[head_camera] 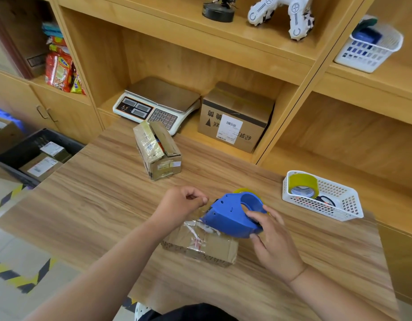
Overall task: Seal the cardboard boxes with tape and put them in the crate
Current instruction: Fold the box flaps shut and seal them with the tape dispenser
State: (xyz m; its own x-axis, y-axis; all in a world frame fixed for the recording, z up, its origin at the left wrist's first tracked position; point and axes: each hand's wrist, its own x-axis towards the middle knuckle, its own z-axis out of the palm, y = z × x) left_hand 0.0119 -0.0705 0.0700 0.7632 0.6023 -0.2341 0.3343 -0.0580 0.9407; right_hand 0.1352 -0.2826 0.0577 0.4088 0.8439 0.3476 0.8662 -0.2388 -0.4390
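Note:
A small cardboard box point(207, 247) lies on the wooden table point(89, 205) in front of me, with shiny tape across its top. My right hand point(273, 237) grips a blue tape dispenser point(232, 214) just above the box's far edge. My left hand point(183, 203) pinches the clear tape end pulled out from the dispenser. A second cardboard box point(157, 150) stands farther back with its top flaps open. The dark crate point(17, 167) sits on the floor at the left and holds labelled boxes.
A white basket point(339, 207) with a roll of yellow tape point(303, 185) stands at the table's right. On the shelf behind are a weighing scale point(154, 105) and a larger cardboard box point(235, 117). Yellow-black floor tape runs at the left.

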